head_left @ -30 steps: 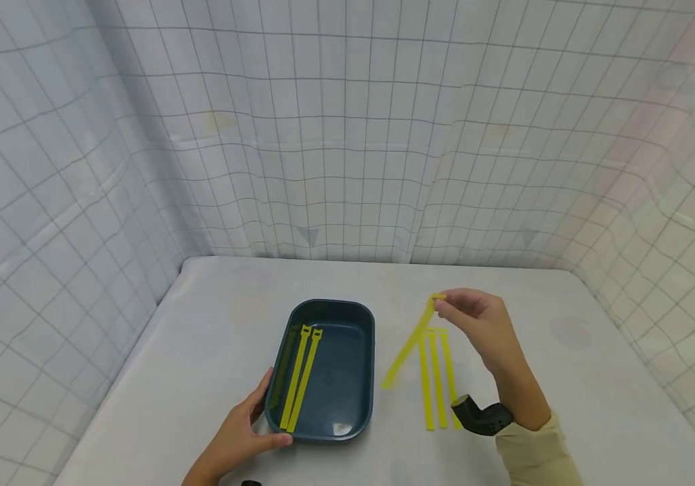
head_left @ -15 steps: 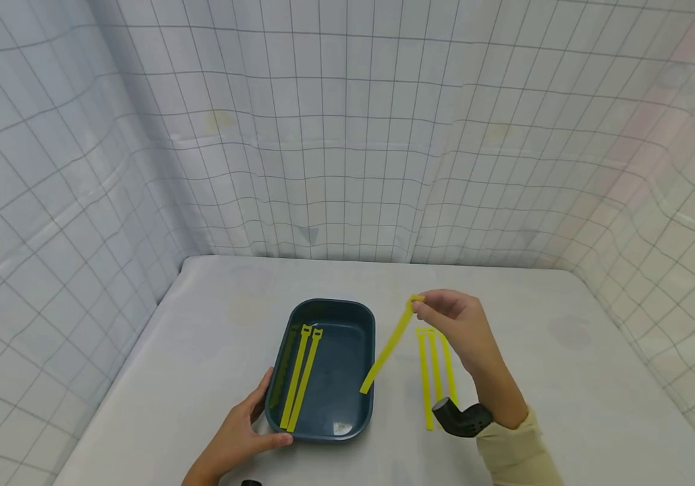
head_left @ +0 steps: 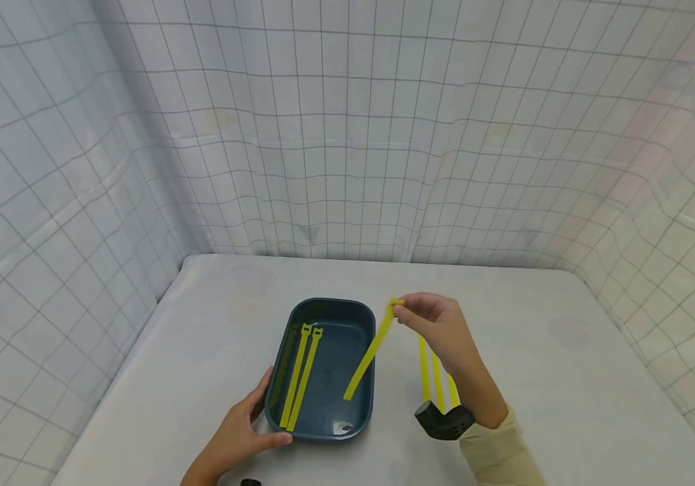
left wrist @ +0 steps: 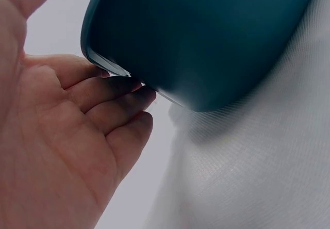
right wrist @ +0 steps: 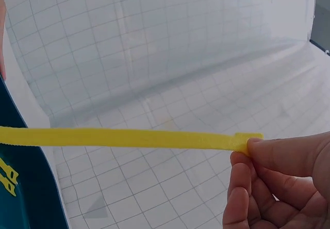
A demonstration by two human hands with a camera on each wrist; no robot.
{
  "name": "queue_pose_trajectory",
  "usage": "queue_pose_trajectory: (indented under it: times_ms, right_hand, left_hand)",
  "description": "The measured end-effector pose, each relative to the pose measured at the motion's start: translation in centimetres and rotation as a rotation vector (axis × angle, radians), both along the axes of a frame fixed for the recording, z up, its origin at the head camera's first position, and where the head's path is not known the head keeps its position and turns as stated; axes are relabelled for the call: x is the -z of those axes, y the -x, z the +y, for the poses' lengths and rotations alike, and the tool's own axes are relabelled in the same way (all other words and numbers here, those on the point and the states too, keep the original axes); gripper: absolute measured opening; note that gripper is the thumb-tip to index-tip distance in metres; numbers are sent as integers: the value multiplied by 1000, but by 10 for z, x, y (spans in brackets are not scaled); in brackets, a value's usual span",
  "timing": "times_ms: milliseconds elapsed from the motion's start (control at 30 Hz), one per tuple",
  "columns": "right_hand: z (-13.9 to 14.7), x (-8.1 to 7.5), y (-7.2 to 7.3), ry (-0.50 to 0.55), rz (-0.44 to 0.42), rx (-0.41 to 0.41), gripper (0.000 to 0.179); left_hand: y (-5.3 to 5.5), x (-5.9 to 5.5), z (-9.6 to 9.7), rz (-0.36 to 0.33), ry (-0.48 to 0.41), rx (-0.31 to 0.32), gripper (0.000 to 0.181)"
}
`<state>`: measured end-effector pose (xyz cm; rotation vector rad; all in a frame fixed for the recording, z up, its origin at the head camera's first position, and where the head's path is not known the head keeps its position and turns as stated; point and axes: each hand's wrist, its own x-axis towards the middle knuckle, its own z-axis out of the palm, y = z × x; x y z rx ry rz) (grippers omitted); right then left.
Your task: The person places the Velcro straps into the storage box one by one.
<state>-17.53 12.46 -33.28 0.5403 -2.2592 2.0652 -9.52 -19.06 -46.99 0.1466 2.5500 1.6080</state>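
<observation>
My right hand (head_left: 438,331) pinches a yellow hook-and-loop cable tie (head_left: 368,358) by its wide slotted head, between thumb and fingers. The strap slants down to the left, its tail over the right part of a dark blue tray (head_left: 330,439). In the right wrist view the held cable tie (right wrist: 129,137) stretches out flat from my fingertips. My left hand (head_left: 241,428) holds the tray's near-left corner, thumb at the front rim and fingers along the left side. Two more yellow cable ties (head_left: 301,378) lie side by side at the tray's left.
To the right of the tray, several yellow cable ties (head_left: 425,371) lie on the white table (head_left: 214,324), partly hidden by my right hand and the black wrist camera (head_left: 443,420). A white gridded curtain (head_left: 347,169) encloses the table at the back and sides.
My right hand has moved left with the cable tie, bringing its tail from beside the tray to over its right side. My left hand and the tray have stayed put.
</observation>
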Motion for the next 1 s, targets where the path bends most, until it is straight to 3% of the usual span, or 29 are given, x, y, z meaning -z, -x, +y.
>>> queue_pose_trajectory:
  times_ms: [400, 1000]
  right_hand:
    - [-14, 11, 3, -15, -17, -2, 21]
    - [-44, 43, 11, 26, -101, -50, 19]
  left_hand:
    - [0, 1, 0, 14, -6, 3, 103]
    - [-1, 1, -1, 12, -27, 13, 104]
